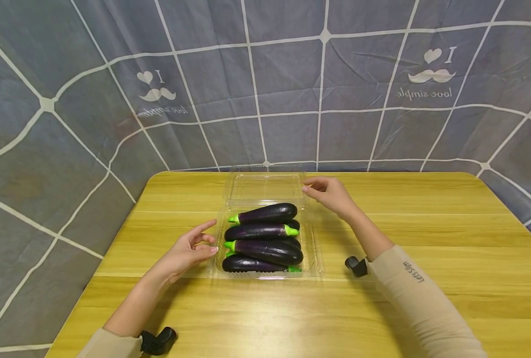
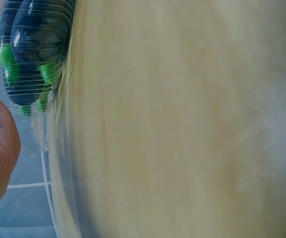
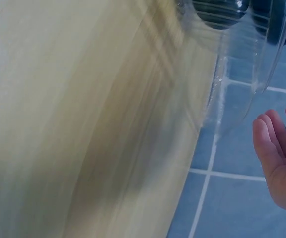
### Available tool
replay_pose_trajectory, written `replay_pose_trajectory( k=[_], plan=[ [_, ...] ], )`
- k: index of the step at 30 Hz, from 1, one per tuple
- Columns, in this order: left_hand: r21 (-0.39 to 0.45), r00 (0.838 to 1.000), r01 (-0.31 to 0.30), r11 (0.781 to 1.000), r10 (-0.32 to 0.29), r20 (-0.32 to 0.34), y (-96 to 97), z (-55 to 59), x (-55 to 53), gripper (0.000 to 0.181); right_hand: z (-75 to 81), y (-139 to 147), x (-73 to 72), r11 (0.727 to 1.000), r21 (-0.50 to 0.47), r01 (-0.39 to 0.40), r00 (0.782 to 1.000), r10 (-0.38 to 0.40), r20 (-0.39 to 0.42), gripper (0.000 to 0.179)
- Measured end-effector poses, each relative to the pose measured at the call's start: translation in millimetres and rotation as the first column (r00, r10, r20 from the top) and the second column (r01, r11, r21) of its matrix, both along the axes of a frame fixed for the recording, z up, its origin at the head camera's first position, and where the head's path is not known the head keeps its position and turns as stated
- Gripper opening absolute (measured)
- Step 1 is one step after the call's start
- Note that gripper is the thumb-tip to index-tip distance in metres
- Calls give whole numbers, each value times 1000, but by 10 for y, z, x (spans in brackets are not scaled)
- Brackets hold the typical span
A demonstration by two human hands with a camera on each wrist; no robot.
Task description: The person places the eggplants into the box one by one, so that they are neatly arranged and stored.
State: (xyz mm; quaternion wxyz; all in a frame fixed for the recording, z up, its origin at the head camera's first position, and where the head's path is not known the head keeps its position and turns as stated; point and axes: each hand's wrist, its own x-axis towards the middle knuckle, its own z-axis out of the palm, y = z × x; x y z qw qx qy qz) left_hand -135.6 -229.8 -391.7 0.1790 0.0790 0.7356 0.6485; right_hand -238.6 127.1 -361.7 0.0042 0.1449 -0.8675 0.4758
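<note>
In the head view, a clear plastic clamshell box (image 1: 312, 258) stands on the table with its lid (image 1: 267, 186) folded back on the far side. Several dark purple eggplants (image 1: 265, 252) with bright green stems lie heaped in the base, pointing alternate ways. My left hand (image 1: 191, 253) is at the box's left side, fingers parted and loosely bent, with nothing gripped. At the lid's right edge is my right hand (image 1: 330, 194), thumb and fingers spread slightly apart. Whether its fingertips touch the lid is hard to tell; the right wrist view shows that hand (image 3: 282, 158) with nothing between its fingers.
The wooden table (image 1: 404, 223) reaches back to a grey cloth (image 1: 288, 74) with white grid lines, which hangs behind and along the sides. Black wrist cameras sit at the left cuff (image 1: 158, 342) and the right cuff (image 1: 357, 267), low over the table.
</note>
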Motion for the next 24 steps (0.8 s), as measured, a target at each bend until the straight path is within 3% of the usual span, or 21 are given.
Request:
replay_pose_trajectory(
  k=[4,10,18,24],
  plan=[
    [-4,1000,-4,1000,4,6,2,2,5,73,-42,39,-28,999,-34,18,999,-17,37,35],
    [2,1000,-3,1000,3,6,11,10,-6,73,-78,104,-46,992,-118,51,986,-31,163,43],
    [-4,1000,-4,1000,4,0,6,7,-3,74,-141,116,-79,980,-195,39,939,30,342,54],
    [-9,1000,-5,1000,5,0,4,3,-4,73,-207,135,-92,973,-230,14,928,73,366,62]
  ],
)
